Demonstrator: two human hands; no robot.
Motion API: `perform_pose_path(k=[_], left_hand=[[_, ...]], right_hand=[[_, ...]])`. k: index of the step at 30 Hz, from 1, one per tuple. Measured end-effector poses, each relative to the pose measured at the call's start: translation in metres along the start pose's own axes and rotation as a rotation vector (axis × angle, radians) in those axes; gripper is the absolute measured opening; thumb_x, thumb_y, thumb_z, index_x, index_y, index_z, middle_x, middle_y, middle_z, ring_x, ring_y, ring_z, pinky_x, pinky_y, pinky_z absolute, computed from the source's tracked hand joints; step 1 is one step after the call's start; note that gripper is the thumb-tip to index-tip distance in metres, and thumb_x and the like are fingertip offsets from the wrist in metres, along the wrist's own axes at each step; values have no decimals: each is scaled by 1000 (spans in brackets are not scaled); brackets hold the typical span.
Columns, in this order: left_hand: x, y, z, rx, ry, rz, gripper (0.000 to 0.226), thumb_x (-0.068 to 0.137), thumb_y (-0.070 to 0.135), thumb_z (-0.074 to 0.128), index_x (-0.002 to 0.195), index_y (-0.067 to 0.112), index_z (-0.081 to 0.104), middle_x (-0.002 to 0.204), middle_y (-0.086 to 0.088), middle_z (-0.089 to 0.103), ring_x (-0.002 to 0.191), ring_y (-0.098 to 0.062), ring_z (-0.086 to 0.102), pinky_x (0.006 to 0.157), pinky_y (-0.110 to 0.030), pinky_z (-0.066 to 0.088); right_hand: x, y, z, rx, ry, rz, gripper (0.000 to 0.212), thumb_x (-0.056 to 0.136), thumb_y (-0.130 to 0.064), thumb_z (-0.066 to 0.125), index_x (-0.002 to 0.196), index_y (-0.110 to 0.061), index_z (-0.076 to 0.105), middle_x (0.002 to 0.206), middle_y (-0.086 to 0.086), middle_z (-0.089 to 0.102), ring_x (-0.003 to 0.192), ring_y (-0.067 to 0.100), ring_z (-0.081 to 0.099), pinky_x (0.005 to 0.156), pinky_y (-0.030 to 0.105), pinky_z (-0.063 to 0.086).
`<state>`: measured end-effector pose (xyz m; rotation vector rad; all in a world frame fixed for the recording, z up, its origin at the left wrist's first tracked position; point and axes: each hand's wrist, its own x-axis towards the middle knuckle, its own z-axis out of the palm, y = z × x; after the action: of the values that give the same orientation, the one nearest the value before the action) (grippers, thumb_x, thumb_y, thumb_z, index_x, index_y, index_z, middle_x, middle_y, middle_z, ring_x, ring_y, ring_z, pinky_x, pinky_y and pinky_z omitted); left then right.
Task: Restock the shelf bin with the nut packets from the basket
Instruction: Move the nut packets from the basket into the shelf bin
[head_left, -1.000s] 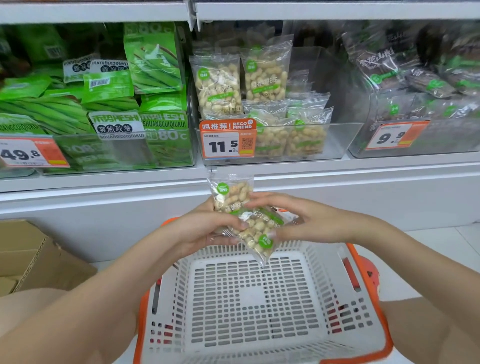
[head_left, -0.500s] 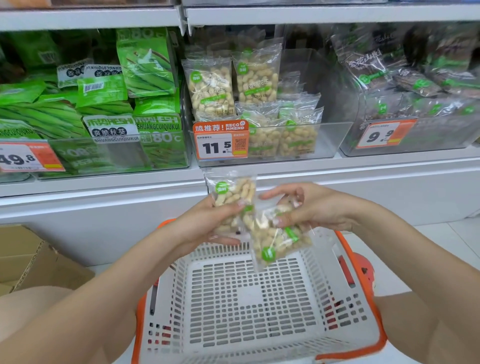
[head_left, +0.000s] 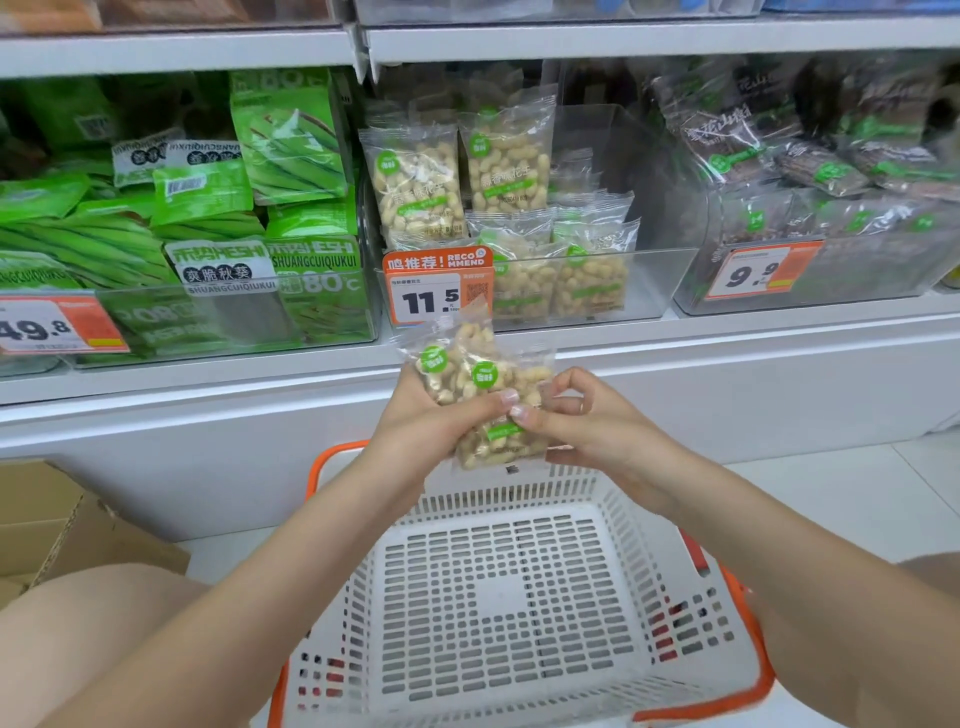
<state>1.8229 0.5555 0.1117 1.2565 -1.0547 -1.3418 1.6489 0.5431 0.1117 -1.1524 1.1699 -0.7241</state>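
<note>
Both hands raised together above the basket, just below the shelf edge. Left hand (head_left: 426, 415) wrapped around two clear nut packets (head_left: 470, 379), thumb across their fronts, round green stickers facing the camera. Right hand (head_left: 587, 423) closed in a pinch on the right edge of the front packet, thumb tip nearly touching the left thumb, other fingers curled behind the film. Packets overlapped, the rear one tilted up to the left and reaching in front of the price tag, the front one hanging lower between the palms.

Directly beneath, white slotted basket (head_left: 498, 597) with orange rim and handles, no packets visible on its bottom.

Beyond the hands, clear shelf bin (head_left: 654, 280) holding more of the same packets: two standing upright at the back left, shorter ones leaning in front, right half of the bin bare. Orange price tag (head_left: 436, 288) reading 11.5 clipped to its front left corner.

To the left, a bin of green vegetable-snack bags (head_left: 291, 135); to the right, a bin of dark packets (head_left: 727, 135) tagged 9.9. Cardboard box (head_left: 62, 530) on the floor at far left.
</note>
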Motion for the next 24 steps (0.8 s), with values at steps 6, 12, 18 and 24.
perform_pose_path(k=[6,12,18,24], left_hand=[[15,29,-3,120,-71,78,63,69,23,79,122,12,47,100,-6,71,69,-11,69,54,-24,53],[61,90,-21,98,85,299,37,91,19,61,124,8,47,111,-5,68,90,-12,70,67,-29,59],[117,129,-35,317,235,411,28,82,34,71,103,20,60,108,-6,69,99,-26,67,83,-48,56],[137,108,-28,745,408,543,42,87,31,66,99,15,29,77,-1,47,79,-29,56,66,-36,44]], right_hand=[[2,-31,-12,-45,-27,-189,42,73,-19,76,112,-20,61,94,3,70,75,14,67,71,35,54],[41,-91,-32,-53,314,-520,29,76,-15,79,93,-22,56,99,16,67,83,20,60,62,27,51],[111,-145,-42,-193,487,-617,33,69,-31,81,91,-24,58,92,8,72,86,23,69,67,34,55],[157,-143,-43,-488,399,-430,36,73,-33,82,83,-22,50,87,-3,62,88,19,62,81,41,56]])
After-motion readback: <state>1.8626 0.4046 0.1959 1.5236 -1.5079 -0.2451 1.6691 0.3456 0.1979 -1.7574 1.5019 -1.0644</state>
